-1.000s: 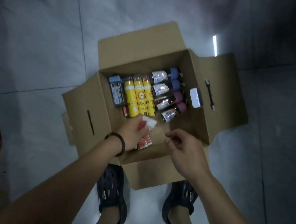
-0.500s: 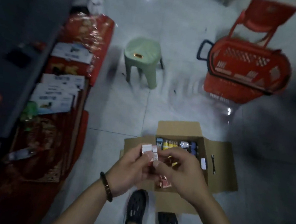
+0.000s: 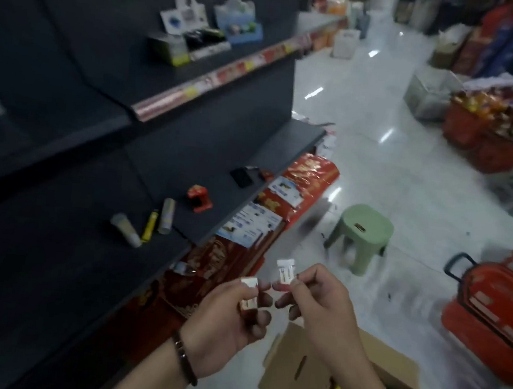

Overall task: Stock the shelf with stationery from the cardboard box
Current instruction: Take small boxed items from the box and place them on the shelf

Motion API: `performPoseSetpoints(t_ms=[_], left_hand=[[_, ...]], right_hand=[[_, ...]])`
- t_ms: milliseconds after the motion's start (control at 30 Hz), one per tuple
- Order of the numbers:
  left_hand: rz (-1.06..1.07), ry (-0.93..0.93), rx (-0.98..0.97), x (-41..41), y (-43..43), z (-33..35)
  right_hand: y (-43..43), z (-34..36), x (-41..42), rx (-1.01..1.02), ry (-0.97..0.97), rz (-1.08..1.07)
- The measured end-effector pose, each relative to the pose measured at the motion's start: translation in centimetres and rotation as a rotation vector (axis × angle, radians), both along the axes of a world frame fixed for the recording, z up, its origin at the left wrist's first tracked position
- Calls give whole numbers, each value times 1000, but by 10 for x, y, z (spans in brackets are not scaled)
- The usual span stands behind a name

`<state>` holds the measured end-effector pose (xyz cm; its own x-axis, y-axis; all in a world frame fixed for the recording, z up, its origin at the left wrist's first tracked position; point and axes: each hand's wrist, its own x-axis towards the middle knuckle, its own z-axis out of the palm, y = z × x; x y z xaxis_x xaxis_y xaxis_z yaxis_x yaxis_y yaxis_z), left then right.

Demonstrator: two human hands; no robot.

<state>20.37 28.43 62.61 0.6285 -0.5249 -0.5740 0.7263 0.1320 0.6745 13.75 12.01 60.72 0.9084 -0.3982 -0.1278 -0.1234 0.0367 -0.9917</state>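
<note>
Cardboard box [image 3: 284, 371] cut by bottom edge, packet [image 3: 285, 271] print unreadable

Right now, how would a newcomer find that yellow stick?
Take the dark shelf unit on the left, the board below the price-tagged one. Three items lie together there; the yellow stick is the thin middle one between two thicker greyish tubes.

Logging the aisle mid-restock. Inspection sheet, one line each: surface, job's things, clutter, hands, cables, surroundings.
Surface: dark shelf, tiled floor below.
Job's things: open box on the floor; left packet and right packet, both small and white.
Clutter: tubes and a red item lie on the shelf.
Hands: left hand grips the left packet; right hand pinches the right packet.
Cables: nothing seen.
Surroundings: green stool, red basket on the floor.
</note>
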Motion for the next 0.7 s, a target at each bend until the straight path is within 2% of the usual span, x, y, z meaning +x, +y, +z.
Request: performPoseSetpoints(t_ms=[100,333,567,700], left_hand=[[78,-40,-2,21,76,33],[211,-377,22,60,271,100],[318,-551,118,98,421,122],[432,-595,167,121,475,125]], right_hand=[[59,41,39,-39,-71,104],[240,120,121,-235,-254,403],[393,137,179,-266,-358,592],[443,146,215,-497,-512,622]])
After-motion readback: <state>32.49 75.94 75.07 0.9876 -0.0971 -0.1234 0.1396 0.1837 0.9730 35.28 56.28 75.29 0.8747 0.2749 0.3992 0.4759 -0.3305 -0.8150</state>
